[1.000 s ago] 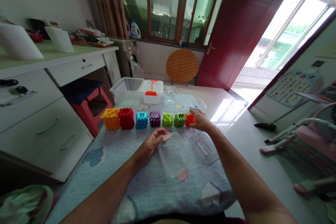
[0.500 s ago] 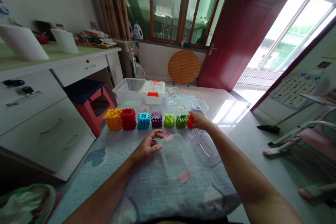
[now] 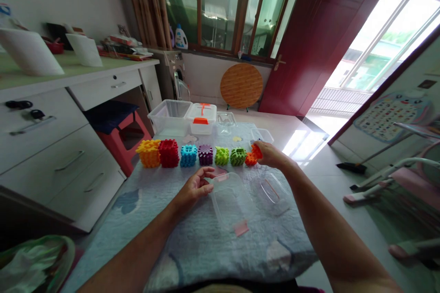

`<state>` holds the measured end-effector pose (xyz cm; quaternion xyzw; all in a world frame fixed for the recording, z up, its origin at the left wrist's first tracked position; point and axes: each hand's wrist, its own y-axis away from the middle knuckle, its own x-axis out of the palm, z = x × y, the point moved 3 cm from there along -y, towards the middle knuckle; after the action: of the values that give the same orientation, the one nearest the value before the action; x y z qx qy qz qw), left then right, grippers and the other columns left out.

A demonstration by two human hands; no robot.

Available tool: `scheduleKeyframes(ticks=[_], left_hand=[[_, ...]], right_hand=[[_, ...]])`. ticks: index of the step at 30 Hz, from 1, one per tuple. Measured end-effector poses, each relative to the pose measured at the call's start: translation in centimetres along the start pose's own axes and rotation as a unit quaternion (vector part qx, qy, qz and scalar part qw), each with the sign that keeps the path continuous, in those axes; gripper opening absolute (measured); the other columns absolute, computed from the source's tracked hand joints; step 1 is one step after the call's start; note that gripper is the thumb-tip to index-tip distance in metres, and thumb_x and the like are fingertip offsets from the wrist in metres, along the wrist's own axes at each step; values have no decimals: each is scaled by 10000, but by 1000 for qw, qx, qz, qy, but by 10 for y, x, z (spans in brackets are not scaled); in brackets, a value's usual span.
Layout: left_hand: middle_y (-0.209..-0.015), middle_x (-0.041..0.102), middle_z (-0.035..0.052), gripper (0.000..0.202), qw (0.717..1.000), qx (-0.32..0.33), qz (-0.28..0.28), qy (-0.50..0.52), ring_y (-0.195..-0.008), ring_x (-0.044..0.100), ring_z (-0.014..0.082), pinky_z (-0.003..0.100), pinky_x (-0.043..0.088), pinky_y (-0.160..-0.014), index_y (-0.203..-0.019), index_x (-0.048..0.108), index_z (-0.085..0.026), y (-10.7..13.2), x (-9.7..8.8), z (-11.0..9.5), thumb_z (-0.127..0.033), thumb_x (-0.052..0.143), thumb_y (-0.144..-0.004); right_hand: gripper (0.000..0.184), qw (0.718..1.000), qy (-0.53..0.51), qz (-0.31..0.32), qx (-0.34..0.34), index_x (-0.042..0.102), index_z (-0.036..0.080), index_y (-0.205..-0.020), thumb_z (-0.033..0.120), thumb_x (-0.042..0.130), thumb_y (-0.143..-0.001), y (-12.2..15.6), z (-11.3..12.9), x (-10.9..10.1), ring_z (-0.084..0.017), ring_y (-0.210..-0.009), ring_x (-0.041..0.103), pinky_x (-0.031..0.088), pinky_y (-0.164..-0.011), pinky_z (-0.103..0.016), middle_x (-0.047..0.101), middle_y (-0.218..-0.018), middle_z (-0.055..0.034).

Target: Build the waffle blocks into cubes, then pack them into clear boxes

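My right hand (image 3: 270,154) grips an orange interlocking block (image 3: 256,151) at the right end of a row of block cubes. Another orange block piece (image 3: 251,160) lies just under it, beside the dark green cube (image 3: 238,157). My left hand (image 3: 198,183) is half curled with thumb and fingers apart, at the left rim of a clear plastic box (image 3: 229,206) with pink latches. Its thumb tip seems to touch that rim. Leftward along the row stand cubes in light green (image 3: 222,156), purple (image 3: 205,155), blue (image 3: 188,155), red (image 3: 168,153) and yellow (image 3: 149,154).
A clear lid (image 3: 271,194) lies right of the box. Behind the row are a large clear bin (image 3: 168,119), a box with orange latches (image 3: 203,123), a small clear container (image 3: 226,120) and another clear lid (image 3: 262,135). A cloth (image 3: 137,233) covers the table.
My right hand has moved slightly right and up with an orange block, and a second orange piece now shows below it. My left hand has stayed at the box.
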<state>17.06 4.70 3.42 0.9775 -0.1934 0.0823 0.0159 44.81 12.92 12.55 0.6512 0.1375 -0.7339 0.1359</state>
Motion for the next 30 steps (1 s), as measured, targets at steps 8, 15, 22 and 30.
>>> scheduleKeyframes(ticks=[8,15,22,30], left_hand=[[-1054,555,35,474,1000,21,-3,6,-694,508,89,240,436,-640,-1150,534,-205,-2,3,1,-330,709,-727],[-1029,571,40,454,1000,16,-13,0,-709,518,98,246,430,-650,-1129,553,-190,0,5,0,-322,709,-723],[-1029,563,36,436,1000,12,-18,-23,-716,510,99,240,437,-666,-1116,570,-193,1,5,-4,-340,704,-728],[-1036,563,40,436,1000,11,-11,-21,-714,510,99,233,438,-655,-1122,571,-196,0,5,0,-351,704,-737]], right_hand=[[407,984,-72,78,-146,564,187,-1083,162,639,-684,56,96,-51,-191,-959,579,432,-842,-274,634,-1078,-60],[332,951,-5,218,-221,592,126,-1004,149,684,-686,61,149,-3,-218,-936,611,455,-778,-281,659,-1038,-110],[339,943,81,224,-232,638,82,-1042,232,678,-740,54,154,38,-273,-956,644,481,-764,-319,683,-1028,-171],[288,929,71,292,-214,702,96,-974,248,622,-742,51,162,24,-239,-812,680,443,-606,-270,725,-949,-161]])
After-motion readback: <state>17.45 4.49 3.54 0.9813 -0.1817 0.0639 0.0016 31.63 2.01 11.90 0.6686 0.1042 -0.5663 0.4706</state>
